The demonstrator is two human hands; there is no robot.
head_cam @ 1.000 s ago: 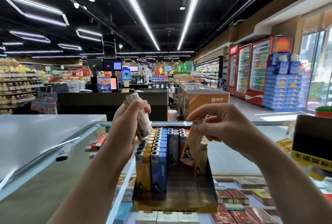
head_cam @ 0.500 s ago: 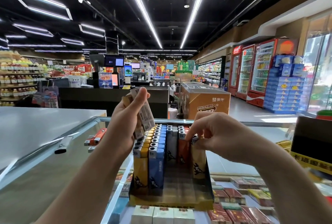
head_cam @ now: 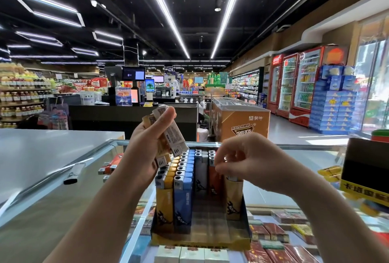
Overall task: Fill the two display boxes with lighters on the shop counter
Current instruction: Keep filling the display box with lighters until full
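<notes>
Display box (head_cam: 200,239) sits on the glass counter (head_cam: 294,157); left rows full, front-centre floor bare. Right hand (head_cam: 242,161) pinches a tan lighter (head_cam: 232,199) upright at the right wall, its top hidden. Left hand (head_cam: 147,146) clamps spare lighters (head_cam: 172,136); count unclear.

Left hand (head_cam: 145,146) grips spare lighters (head_cam: 168,136); right hand (head_cam: 248,163) pinches upright lighter (head_cam: 232,197) (rightmost) in display box (head_cam: 200,239).

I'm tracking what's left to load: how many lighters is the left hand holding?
2 visible: a white lighter under the thumb and a tan lighter behind it, both in the left hand. More may be hidden.
</notes>
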